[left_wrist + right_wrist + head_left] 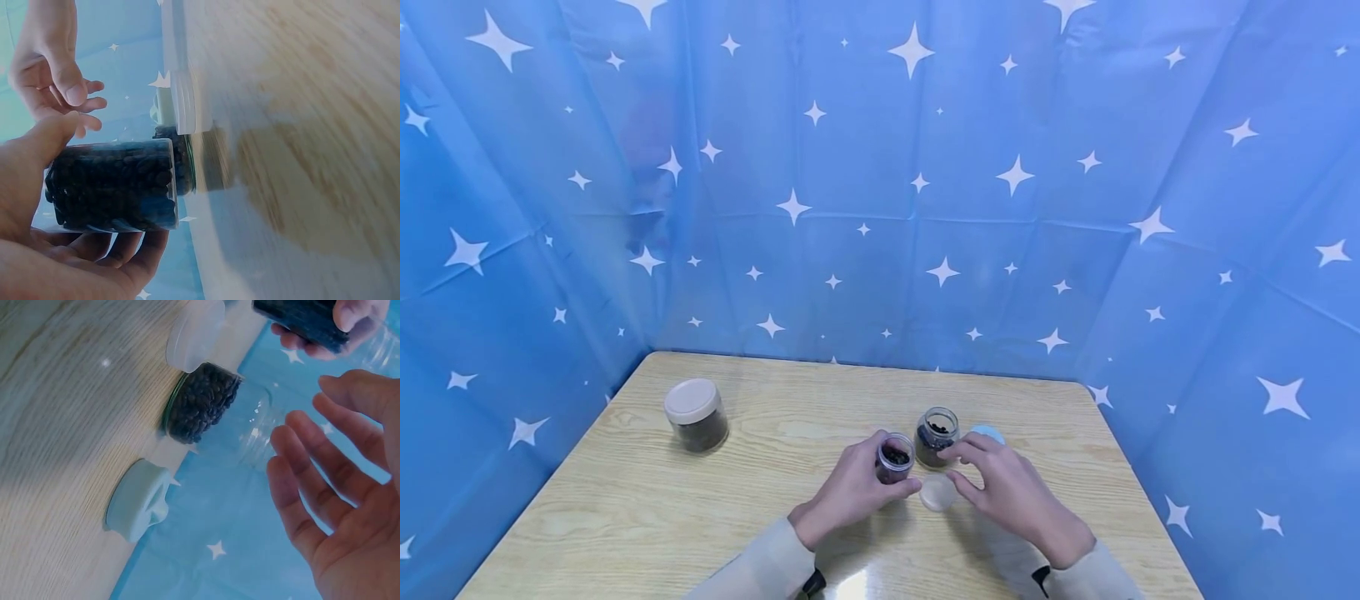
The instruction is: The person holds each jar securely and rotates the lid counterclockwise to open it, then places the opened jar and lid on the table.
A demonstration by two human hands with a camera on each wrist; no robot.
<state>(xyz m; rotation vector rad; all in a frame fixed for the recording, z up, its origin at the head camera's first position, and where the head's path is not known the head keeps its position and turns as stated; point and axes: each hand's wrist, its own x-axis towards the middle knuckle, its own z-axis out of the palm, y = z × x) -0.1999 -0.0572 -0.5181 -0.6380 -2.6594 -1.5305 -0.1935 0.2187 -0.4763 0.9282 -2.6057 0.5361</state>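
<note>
Far left: a clear squat jar with a pale, wide lid and dark contents [698, 421] stands on the light wood-grain table [760, 492], well apart from both hands.

Centre: the left hand [850, 487] has thumb and fingers wrapped round a clear cylindrical jar [891, 476], uncapped, holding small dark bean-like pieces [112, 187]. It is raised off the wood, mouth upward, long axis close to upright; a slight lean cannot be ruled out from these angles.

Key relation: just right of the held jar, and a little farther from the person, stands an open, rounded clear glass jar [928, 454]. It is upright, part filled with similar pieces, its upper part clear. The two axes run nearly parallel. A translucent white round lid [937, 493] lies on the person's side of the standing jar, between the hands.

Right: the right hand [1011, 492] is the nearer one to the standing jar. It grips nothing; fingers spread and gently bent, thumb apart, pointing left and away from the person. From above, its fingertips overlap the glass; contact cannot be told. Beyond that hand sits a pale blue round lid with a raised top [131, 500], right of the standing jar.
</note>
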